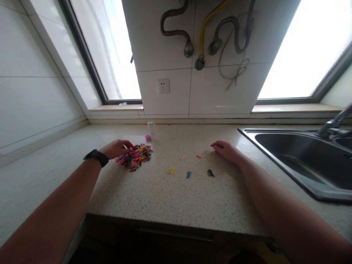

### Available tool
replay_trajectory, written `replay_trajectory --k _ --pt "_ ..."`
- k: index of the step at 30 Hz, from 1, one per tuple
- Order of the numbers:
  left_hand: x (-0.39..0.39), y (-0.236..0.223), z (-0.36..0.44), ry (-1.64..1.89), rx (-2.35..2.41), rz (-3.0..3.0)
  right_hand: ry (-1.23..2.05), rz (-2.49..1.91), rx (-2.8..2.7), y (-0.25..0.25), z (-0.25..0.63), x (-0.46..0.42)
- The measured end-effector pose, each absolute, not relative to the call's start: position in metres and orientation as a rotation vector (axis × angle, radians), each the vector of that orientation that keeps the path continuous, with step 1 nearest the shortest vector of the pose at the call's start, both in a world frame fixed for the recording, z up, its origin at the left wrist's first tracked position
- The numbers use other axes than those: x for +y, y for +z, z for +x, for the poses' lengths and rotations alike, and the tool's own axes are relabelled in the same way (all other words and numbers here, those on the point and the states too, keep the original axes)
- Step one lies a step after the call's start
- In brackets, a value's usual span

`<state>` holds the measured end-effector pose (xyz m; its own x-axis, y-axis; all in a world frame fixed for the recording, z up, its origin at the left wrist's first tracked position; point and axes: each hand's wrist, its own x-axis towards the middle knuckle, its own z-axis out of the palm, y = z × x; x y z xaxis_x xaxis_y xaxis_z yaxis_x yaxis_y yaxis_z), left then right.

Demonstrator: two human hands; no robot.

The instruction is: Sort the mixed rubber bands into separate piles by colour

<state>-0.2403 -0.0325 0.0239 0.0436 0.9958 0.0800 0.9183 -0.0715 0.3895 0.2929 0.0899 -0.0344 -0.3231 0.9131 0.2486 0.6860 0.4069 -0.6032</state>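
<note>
Lying at left hand [117,148]: multicoloured pile [138,157]; right hand [225,150] well apart.

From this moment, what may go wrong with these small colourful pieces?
The left hand, at the loose multicoloured heap of tiny pieces, might scatter some across the speckled pale counter. It could also bump the small clear container behind the heap. The right hand might disturb the small black cluster nearby.

Bare forearms [62,205] extend forward and apart, the left grip [117,149] and right grip [224,151] both with bent fingers [218,143].
</note>
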Motion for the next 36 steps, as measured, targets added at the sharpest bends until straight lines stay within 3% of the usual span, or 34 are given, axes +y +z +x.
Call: replay_trajectory --k 6,17,36 --pt "-0.0281 0.0162 -0.2416 0.295 1.964 2.11 0.546 -1.346 -2.121 -0.0395 0.2939 0.0961" --pt "-0.025 0.0133 -0.2399 0.249 2.025 2.156 0.498 -1.329 -2.165 -0.0394 0.2952 0.0962" --pt "-0.0253 0.0152 -0.2351 0.441 1.958 2.196 0.489 -1.315 -2.197 -0.0409 0.2957 0.0988"
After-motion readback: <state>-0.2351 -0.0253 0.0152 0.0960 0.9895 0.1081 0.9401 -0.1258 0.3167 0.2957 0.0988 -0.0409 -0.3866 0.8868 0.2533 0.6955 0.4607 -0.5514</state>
